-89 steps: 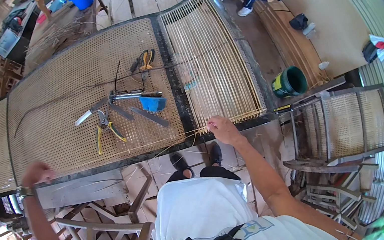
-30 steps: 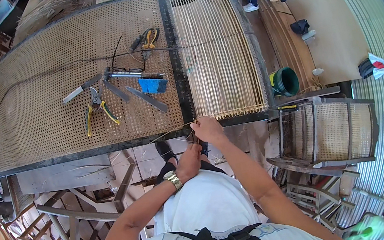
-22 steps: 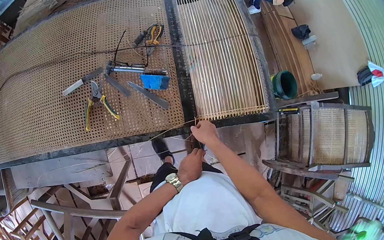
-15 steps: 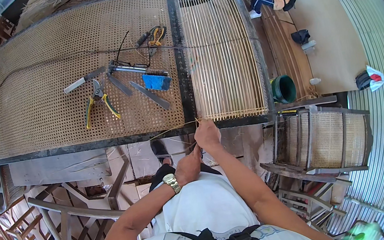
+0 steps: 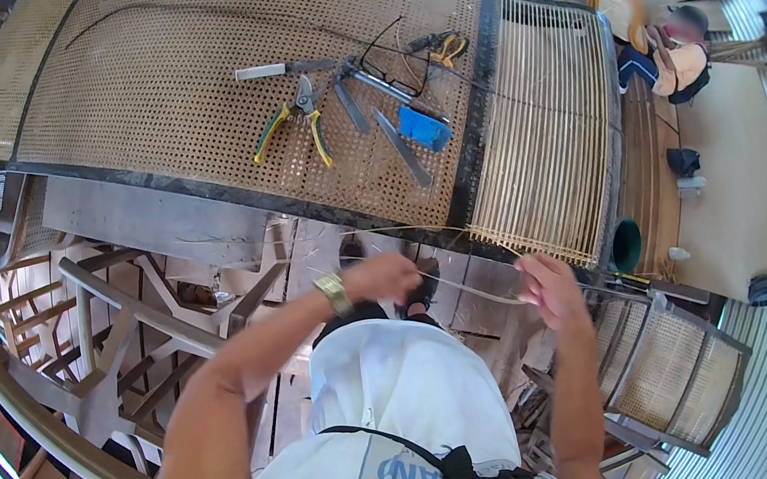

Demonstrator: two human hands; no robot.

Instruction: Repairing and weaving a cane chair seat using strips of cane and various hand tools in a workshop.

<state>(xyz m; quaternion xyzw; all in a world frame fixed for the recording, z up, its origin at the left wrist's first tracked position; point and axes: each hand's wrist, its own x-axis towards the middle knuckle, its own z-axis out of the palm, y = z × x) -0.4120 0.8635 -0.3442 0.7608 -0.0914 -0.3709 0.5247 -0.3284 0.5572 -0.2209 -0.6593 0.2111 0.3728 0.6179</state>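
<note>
A thin cane strand [image 5: 476, 292] bows between my two hands, just off the near edge of a long dark-framed panel. My left hand [image 5: 384, 278], slightly blurred and with a watch on its wrist, is closed on one end. My right hand [image 5: 552, 289] has its fingers bent, and the strand meets it at the thumb side. Beyond the right hand, rows of pale cane strands [image 5: 535, 113] span the panel's right section, with a tighter woven band along the near edge. Woven cane webbing [image 5: 165, 83] covers the larger section to the left.
On the webbing lie yellow-handled pruning shears [image 5: 291, 125], a white-handled knife [image 5: 262, 72], a blue block [image 5: 424, 128], a loose blade [image 5: 404, 150], glasses and pliers [image 5: 448, 50]. Wooden chair frames [image 5: 142, 310] crowd the left. A green bucket [image 5: 626, 246] and a seated person [image 5: 678, 58] are at right.
My hands were together at the panel's near edge; now they are apart, the left moved left and the right moved right, with the strand between them. The view has turned.
</note>
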